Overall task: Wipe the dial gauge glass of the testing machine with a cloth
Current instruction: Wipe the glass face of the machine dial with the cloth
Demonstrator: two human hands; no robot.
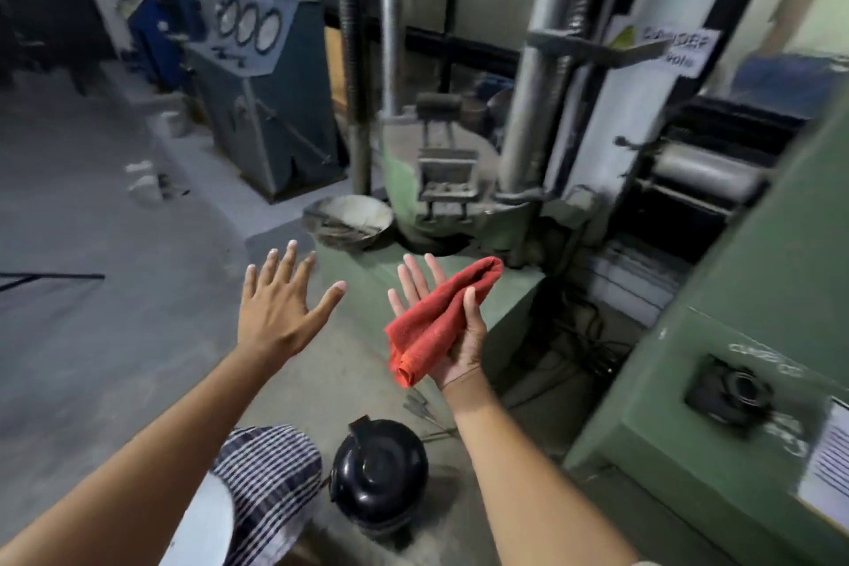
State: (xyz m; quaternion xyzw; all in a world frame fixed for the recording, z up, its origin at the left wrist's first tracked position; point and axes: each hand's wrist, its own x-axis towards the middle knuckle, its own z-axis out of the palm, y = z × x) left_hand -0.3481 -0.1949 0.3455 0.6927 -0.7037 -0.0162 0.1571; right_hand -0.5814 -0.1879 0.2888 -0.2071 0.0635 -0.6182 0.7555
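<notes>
A folded red cloth (436,319) lies across the palm of my right hand (459,335), pinned by the thumb, with the fingers stretched out. My left hand (280,303) is held out beside it, palm down, fingers spread, holding nothing. Both hands hover over the floor in front of the green testing machine (753,290). Three round dial gauges (248,24) sit on a grey-blue console (271,106) far off at the upper left. No dial gauge on the green machine is in view.
Tall steel columns (537,74) and a screw rod rise from the machine's green base (367,285). A metal bowl (351,221) rests on that base. A black round motor-like object (379,473) stands on the floor by my feet. A black knob (735,388) sits on the green cabinet.
</notes>
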